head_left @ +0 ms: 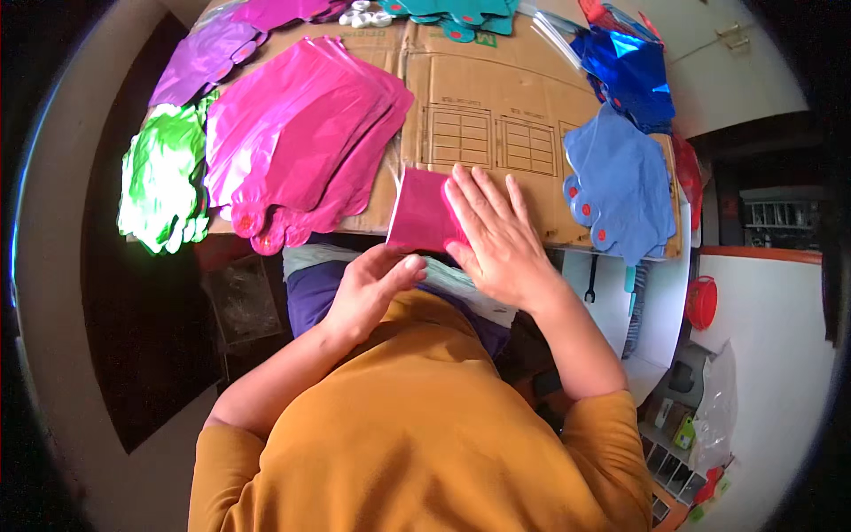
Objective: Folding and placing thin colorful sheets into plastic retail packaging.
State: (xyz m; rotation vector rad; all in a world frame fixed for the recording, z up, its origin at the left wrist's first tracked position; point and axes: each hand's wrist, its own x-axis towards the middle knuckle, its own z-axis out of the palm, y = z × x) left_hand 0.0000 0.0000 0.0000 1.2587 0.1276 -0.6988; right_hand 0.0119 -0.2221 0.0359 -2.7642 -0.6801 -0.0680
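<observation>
Magenta foil, folded into a small flat packet [415, 211], lies at the near edge of a cardboard sheet [523, 80], right in front of the person. Right hand [496, 239] flat, palm down over the packet's right side; fingers straight and slightly spread, tips past the packet toward the cardboard, thumb out along the near edge. Left hand [365, 288] at the near-left corner: fingers curled, thumb stretched out to the right; can't tell from here whether it pinches the foil edge or just sits by it. Outward from there: big stack of pink foil sheets [301, 133] just left of the packet, round tabs with red dots at its near end. Shiny green foil pile [164, 177] beside that, on the far left; purple foil sheets [208, 62] behind the green. Teal foil sheets [456, 11] at the far edge, small white pieces [365, 16] next to them. Right side: matte blue sheets [620, 173] near the cardboard's edge, glossy dark blue foil [625, 75] behind. Below on the right, a dark wrench [591, 282] against a white surface; farther right, a red round object [702, 301].
</observation>
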